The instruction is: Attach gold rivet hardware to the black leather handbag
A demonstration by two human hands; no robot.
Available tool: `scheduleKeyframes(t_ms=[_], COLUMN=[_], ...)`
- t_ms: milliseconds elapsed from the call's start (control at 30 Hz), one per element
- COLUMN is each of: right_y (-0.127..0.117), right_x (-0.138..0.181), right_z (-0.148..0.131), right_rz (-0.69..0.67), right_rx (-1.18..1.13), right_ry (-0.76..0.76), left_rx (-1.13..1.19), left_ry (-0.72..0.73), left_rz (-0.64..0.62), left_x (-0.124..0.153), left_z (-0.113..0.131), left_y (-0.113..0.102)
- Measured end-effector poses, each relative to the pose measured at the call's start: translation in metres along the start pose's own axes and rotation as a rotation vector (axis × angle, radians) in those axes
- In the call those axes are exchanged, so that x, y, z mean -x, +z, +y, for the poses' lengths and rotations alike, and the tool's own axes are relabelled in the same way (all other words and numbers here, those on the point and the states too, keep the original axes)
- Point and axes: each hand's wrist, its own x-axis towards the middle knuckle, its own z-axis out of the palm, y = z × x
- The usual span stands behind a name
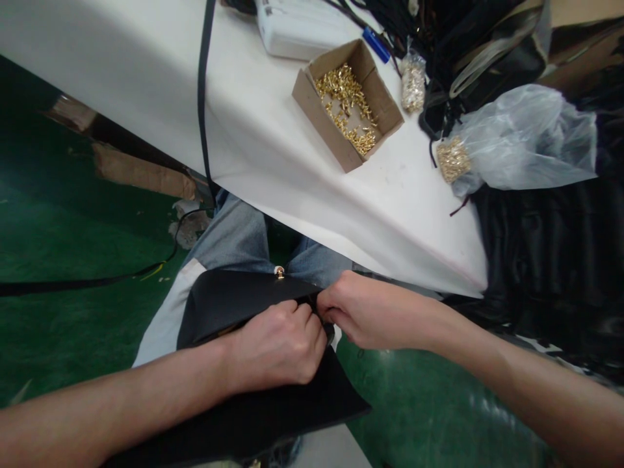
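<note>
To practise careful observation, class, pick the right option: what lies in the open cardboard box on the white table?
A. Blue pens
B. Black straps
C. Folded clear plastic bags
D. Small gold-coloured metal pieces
D: the open cardboard box on the white table holds a loose scatter of small gold-coloured metal pieces; no straps, pens or bags lie inside it.

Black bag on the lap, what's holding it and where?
Both hands, left hand and right hand, pinch the black bag at its right edge.
</note>
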Motion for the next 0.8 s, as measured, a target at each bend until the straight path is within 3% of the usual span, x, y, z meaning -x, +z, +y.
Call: scheduleKeyframes(t_ms=[333, 633, 800], right_y=[-0.0050, 0.0033, -0.0005], right_x=[-0.0029, -0.0032, -0.0031], right_z=[0.0034, 0.0102, 0.0048], right_rz=[-0.049, 0.022, -0.004], right_rx=[-0.020, -0.071, -0.022], right_ry=[-0.057, -0.015, 0.012], left_rx=[0.006, 0.017, 0.024], left_ry=[0.013, -0.001, 0.001], left_rz=[0.016, -0.001, -0.014], left_x=[0.0032, 0.0003, 0.0005], left_z=[0.0025, 0.0000, 0.0000], left_y=[0.0029, 0.0001, -0.0002])
